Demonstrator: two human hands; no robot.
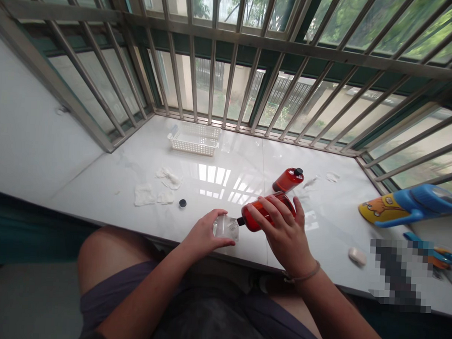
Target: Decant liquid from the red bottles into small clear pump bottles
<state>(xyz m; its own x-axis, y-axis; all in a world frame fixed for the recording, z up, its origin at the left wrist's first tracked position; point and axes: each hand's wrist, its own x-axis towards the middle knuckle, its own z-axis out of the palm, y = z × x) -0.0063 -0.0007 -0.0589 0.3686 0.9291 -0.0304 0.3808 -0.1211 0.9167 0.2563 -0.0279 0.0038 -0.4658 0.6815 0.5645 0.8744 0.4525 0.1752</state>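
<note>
My right hand [279, 222] wraps round a red bottle [251, 218], tipped to the left with its dark neck low. The neck meets the mouth of a small clear container [226, 226]; I cannot tell whether liquid is flowing. Thumb and fingers of my left hand [207, 232] close round that container near the table's front edge. Just left of it lies a small black cap [182, 203]. Behind the tipped bottle stands a second red bottle [288, 179] with its black cap on.
Crumpled white tissues [144, 194] lie to the left. A white perforated basket [194, 140] stands by the barred window. On the right are a blue and yellow flask [400, 204], a small beige case [357, 255] and a pixelated dark object [399, 274].
</note>
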